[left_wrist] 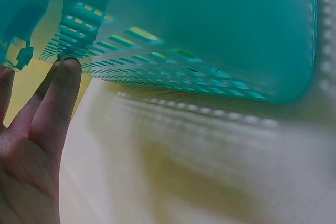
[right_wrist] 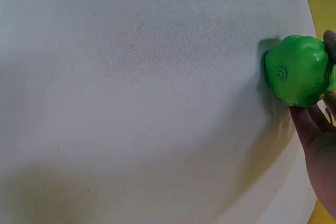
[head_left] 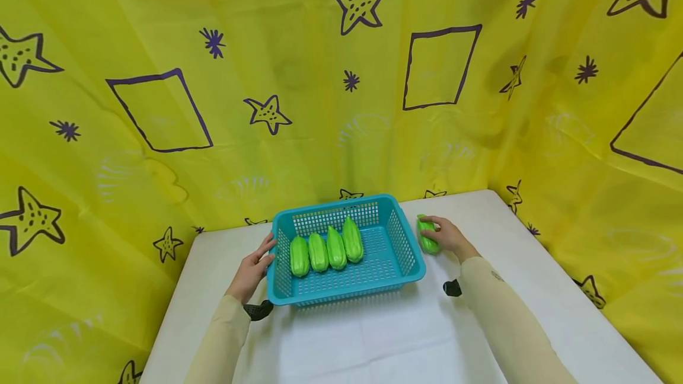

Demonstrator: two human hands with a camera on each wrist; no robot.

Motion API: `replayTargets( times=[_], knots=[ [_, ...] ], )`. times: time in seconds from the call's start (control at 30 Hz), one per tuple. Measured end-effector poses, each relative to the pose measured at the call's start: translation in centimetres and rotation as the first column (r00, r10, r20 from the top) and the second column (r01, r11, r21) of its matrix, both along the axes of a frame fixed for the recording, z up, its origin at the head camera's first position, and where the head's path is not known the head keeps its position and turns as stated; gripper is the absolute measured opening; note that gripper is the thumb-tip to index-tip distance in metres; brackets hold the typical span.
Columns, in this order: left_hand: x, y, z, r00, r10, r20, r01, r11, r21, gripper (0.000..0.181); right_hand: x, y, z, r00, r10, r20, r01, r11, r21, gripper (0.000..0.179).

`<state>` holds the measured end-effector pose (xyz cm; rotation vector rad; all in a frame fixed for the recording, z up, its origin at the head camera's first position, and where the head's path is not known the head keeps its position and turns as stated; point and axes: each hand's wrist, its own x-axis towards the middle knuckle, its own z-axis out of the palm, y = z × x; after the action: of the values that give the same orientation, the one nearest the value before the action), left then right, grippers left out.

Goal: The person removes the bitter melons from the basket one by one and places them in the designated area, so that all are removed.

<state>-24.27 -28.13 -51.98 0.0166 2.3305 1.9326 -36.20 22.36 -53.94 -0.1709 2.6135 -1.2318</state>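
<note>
A turquoise perforated plastic basket (head_left: 341, 298) stands on the table. Lined up in its left half are several glossy green ribbed toy gourds (head_left: 336, 248), some with pointed tips. Outside the basket's left wall is my left hand (head_left: 253, 268), fingers extended and fingertips against the side near the rim; the left wrist view shows these fingers (left_wrist: 58, 103) fairly straight along the wall. To the basket's right, my right hand (head_left: 450, 237) grips another green gourd (head_left: 428, 240) lying on the tabletop. Thumb and fingers sit on opposite sides of that gourd in the right wrist view, its rounded end facing the camera.
White cloth covers the table (head_left: 363, 342). A yellow curtain (head_left: 299, 165) printed with stars and frames hangs along the back and both sides, close to the table's edges. Dark bands (head_left: 259, 310) show at both wrists.
</note>
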Motion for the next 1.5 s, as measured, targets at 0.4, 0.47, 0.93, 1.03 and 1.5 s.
replayTargets(
  times=[0.4, 0.47, 0.93, 1.03, 1.5],
  knots=[
    [-0.1, 0.1, 0.5, 1.000, 0.007, 0.004, -0.007, 1.000, -0.030, 0.049, 0.0, -0.6, 0.4, 0.999, -0.050, 0.018, 0.050, 0.999, -0.013, 0.051],
    [-0.1, 0.1, 0.5, 1.000, 0.007, 0.004, -0.007, 1.000, -0.027, 0.049, -0.2, -0.7, 0.3, 0.998, -0.058, 0.008, 0.058, 0.998, -0.006, 0.051],
    [0.1, 0.3, 0.3, 1.000, 0.002, 0.000, -0.002, 1.000, -0.009, 0.050, -0.3, -1.0, 0.0, 0.993, -0.115, 0.004, 0.115, 0.993, -0.010, 0.051],
    [0.1, 0.2, 0.2, 1.000, -0.009, -0.006, 0.009, 1.000, -0.003, 0.050, -0.2, -1.0, -0.1, 0.993, -0.117, 0.015, 0.117, 0.993, -0.023, 0.051],
    [0.9, 0.9, 2.0, 0.999, -0.013, 0.035, 0.013, 1.000, -0.004, 0.050, 0.2, -1.0, 0.0, 0.993, -0.114, 0.042, 0.115, 0.993, -0.030, 0.055]
  ],
)
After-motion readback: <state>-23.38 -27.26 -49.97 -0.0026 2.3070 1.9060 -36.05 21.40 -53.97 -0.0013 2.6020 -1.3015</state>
